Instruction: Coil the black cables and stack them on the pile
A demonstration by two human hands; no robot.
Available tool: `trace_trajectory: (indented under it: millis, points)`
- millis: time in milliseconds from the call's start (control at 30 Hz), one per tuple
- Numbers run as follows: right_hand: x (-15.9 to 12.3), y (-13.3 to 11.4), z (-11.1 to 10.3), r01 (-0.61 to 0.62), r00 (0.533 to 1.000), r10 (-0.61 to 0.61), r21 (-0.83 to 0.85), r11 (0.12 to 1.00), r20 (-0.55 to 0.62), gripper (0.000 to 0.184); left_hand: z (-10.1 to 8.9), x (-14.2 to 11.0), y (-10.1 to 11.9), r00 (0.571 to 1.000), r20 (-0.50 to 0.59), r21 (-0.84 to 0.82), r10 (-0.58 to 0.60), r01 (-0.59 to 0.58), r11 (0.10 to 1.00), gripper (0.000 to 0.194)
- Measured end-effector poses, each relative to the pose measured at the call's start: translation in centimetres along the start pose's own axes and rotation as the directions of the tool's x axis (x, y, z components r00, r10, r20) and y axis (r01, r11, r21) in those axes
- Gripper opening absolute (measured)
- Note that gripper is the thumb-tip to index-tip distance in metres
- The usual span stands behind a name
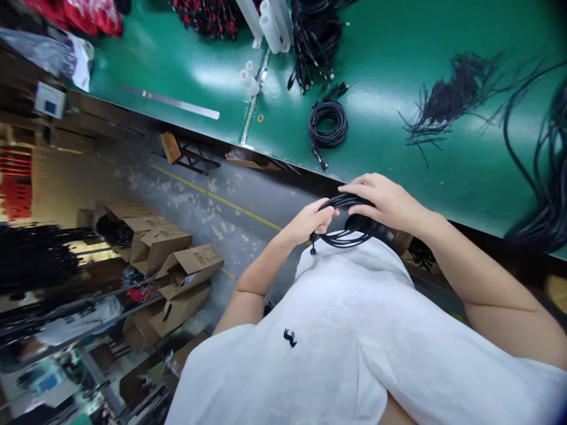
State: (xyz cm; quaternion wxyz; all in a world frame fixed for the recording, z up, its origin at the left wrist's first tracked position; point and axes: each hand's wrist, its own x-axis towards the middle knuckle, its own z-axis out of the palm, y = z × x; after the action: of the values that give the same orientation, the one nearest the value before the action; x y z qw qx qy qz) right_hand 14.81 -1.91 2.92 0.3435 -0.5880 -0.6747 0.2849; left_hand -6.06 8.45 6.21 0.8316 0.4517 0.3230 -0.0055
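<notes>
Both my hands hold a coil of black cable [349, 236] in front of my white shirt, just below the edge of the green table [390, 65]. My left hand [308, 221] pinches the coil at its left side, where a plug end hangs down. My right hand [383, 200] lies over the top of the coil with its fingers curled around the loops. A finished coil of black cable [328, 124] lies on the table beyond my hands.
Further back on the table are a bundle of black cables [314, 41], white plastic tubes [270, 23] and a metal ruler [170, 101]. Loose black ties [447, 100] and long cables [544, 177] lie at right. Open cardboard boxes [177, 271] stand on the floor at left.
</notes>
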Motion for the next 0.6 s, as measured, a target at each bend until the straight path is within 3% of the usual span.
trace_trajectory:
  millis: [67, 167, 233, 500, 600]
  points:
    - [1.1, 1.0, -1.1, 0.036, 0.996, -0.043, 0.094, 0.995, 0.073, 0.051, 0.3, 0.5, 0.8, 1.000, -0.023, 0.015, -0.008, 0.009, 1.000, 0.054]
    - [1.9, 2.3, -2.3, 0.003, 0.998, -0.021, 0.272, 0.962, 0.062, 0.043, 0.6, 1.3, 1.4, 0.998, -0.034, 0.049, -0.044, 0.045, 0.998, 0.051]
    - [2.2, 2.9, -2.8, -0.011, 0.999, -0.002, 0.299, 0.954, 0.045, 0.035, 0.6, 1.7, 1.6, 0.996, -0.027, 0.074, -0.080, 0.081, 0.994, 0.049]
    - [3.0, 4.2, -3.9, 0.067, 0.985, -0.094, 0.177, 0.982, 0.146, 0.034, 1.5, 3.6, 1.4, 0.992, 0.001, -0.013, -0.125, 0.125, 0.992, 0.050]
    - [2.2, 3.5, -3.9, 0.002, 0.998, -0.006, -0.072, 0.997, -0.057, 0.038, 1.6, 4.3, 2.0, 0.991, -0.085, -0.135, -0.102, 0.090, 0.987, 0.045]
